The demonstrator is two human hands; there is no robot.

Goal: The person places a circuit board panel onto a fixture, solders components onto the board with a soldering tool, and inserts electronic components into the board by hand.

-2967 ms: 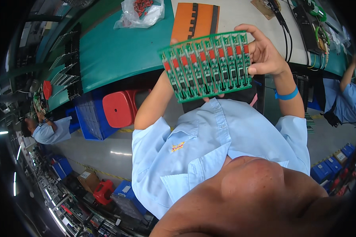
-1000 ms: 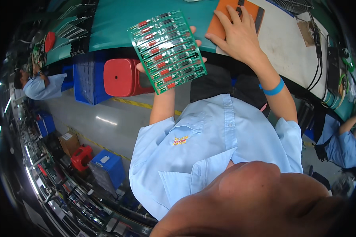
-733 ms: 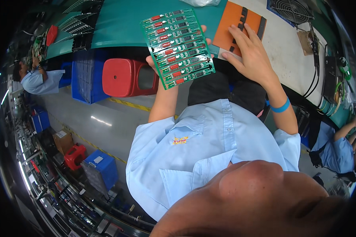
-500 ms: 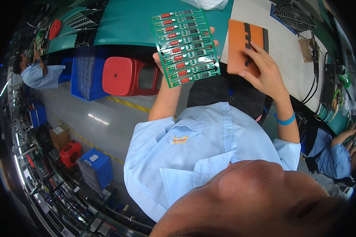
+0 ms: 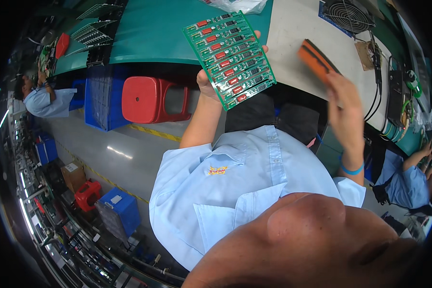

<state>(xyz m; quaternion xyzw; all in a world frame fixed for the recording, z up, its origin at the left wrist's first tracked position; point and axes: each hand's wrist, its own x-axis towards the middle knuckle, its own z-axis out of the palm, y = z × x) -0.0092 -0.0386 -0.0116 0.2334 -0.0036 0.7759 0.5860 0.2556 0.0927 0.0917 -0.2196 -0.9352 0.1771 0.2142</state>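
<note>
My left hand point(image 5: 207, 82) grips a green circuit board panel point(image 5: 230, 60) from beneath. Its thumb side shows at the lower left edge, and fingertips curl past the right edge. Several narrow strips make up the panel, each with a red component and a dark display. To the right, my right hand point(image 5: 344, 103), smeared by motion, has its fingers at the lower end of an orange plate point(image 5: 316, 60) with black strips. The plate is tilted so that it looks thin, over the white worktop, and the fingers seem closed on it. A blue band circles that wrist.
A green tabletop point(image 5: 163, 33) adjoins the white worktop point(image 5: 288, 53). Upon the white part are a fan with a round guard point(image 5: 349, 18) and black cables point(image 5: 378, 91). A red stool point(image 5: 141, 100) and a blue crate point(image 5: 103, 103) stand left. Other people sit at both sides.
My right hand has moved right with the orange plate, which has turned from face-on to nearly edge-on. The circuit board panel has rotated slightly and shifted a little to the right in my left hand.
</note>
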